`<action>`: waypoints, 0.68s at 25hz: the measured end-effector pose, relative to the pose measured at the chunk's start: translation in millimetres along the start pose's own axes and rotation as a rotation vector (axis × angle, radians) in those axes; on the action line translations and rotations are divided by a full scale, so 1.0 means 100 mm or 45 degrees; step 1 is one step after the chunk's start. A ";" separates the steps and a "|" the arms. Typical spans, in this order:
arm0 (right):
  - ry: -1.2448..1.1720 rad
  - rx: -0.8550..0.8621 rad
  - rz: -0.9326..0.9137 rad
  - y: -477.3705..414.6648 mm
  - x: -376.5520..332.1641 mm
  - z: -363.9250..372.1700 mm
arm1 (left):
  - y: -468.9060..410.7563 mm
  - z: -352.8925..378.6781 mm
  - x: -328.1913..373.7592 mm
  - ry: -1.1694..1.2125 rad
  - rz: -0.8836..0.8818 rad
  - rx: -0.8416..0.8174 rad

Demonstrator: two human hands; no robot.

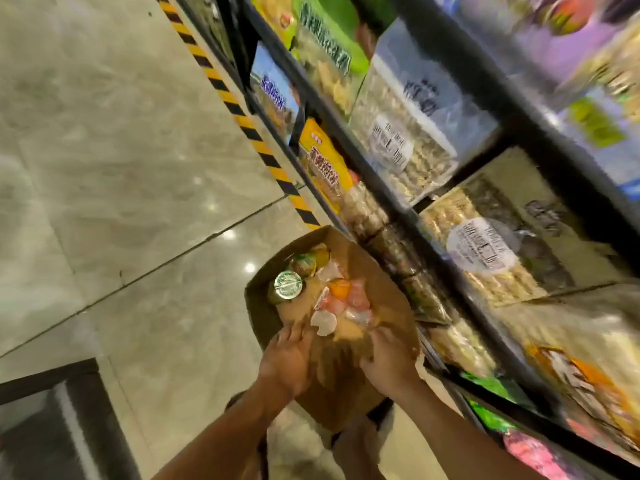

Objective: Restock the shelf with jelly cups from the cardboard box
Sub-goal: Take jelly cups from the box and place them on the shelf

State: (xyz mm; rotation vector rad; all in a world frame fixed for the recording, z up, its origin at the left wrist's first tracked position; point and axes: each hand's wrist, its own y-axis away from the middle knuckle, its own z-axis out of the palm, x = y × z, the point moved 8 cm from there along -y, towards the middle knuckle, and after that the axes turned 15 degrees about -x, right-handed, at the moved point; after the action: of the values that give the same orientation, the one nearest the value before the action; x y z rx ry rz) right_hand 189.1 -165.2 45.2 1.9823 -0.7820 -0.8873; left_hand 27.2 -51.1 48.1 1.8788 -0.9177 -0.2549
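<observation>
A brown cardboard box [332, 344], open at the top, is sitting low in the view, just beside the foot of a tall black metal shelf [408, 216] that is running up the right side of the picture. The person is reaching both bare arms down into it. The left hand [287, 362] is lying on the near left part of the box, fingers spread and flat against the cardboard, its fingertips just touching a pale, round-lidded jelly cup [323, 323]. The right hand [388, 362] is resting on the near right side of the box, fingers curled loosely downward; blur is hiding whether it is closing on anything, so I cannot tell its grip.

Inside the box, beyond the hands, a small heap of plastic jelly cups in pink, orange and white [343, 299] is lying loose toward the middle. Further toward the far left corner of the box, a round cup with a green-and-white foil lid [287, 284] is standing lid up, and a yellow-green packet [308, 263] is lying just behind it.

On the shelf above the box, clear bags of pale snacks with round white labels [405, 140] are standing in rows, with a yellow bag [322, 161] and a green bag [325, 46] further along. A yellow-and-black striped floor tape [235, 109] is running along the base of the shelf beyond the box, across a glossy grey tiled floor [104, 150].
</observation>
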 end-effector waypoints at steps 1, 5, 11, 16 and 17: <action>-0.005 0.001 -0.009 -0.25 0.10 0.05 | -0.30 0.12 0.01 0.017 -0.015 -0.021; 0.011 -0.016 -0.004 -1.18 0.57 0.30 | -1.49 0.62 0.02 0.003 -0.048 -0.139; 0.057 0.153 0.022 -1.99 1.04 0.52 | -2.74 1.11 0.07 -0.041 -0.089 -0.155; -0.025 0.081 0.060 -2.40 1.26 0.73 | -2.96 1.24 0.01 0.069 -0.017 -0.119; -0.040 0.050 0.096 -2.45 1.28 0.77 | -2.88 1.22 -0.05 0.160 -0.029 -0.099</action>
State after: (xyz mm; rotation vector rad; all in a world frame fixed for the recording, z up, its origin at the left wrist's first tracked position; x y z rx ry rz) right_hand 248.4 -178.3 -235.2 1.9640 -0.8927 -0.8670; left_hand 97.4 -67.0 -256.1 1.8134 -0.7905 -0.1815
